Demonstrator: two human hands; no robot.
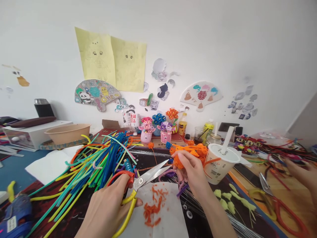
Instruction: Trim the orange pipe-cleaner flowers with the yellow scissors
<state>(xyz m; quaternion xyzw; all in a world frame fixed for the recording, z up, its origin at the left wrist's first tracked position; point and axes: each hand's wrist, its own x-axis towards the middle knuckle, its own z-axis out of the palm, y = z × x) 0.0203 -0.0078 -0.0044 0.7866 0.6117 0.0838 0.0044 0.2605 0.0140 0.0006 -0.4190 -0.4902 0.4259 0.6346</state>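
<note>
My left hand (106, 206) has its fingers through the red and yellow handles of a pair of scissors (140, 181). The blades are slightly parted and point up and right. Opposite the tips, my right hand (194, 175) pinches a fuzzy orange pipe-cleaner flower (178, 162), partly covered by the fingers. Below both hands lies a white sheet of paper (170, 221) scattered with orange fuzz clippings (155, 208). Behind my right hand is a heap of orange pipe-cleaner flowers (199, 151).
A pile of coloured pipe cleaners (99, 165) spreads at left, near a blue glue gun (17, 215). To the right stand a paper cup (216, 165) with a straw, pale green buds (230, 198) and other scissors (277, 201). Another person's hand (300, 173) is at far right.
</note>
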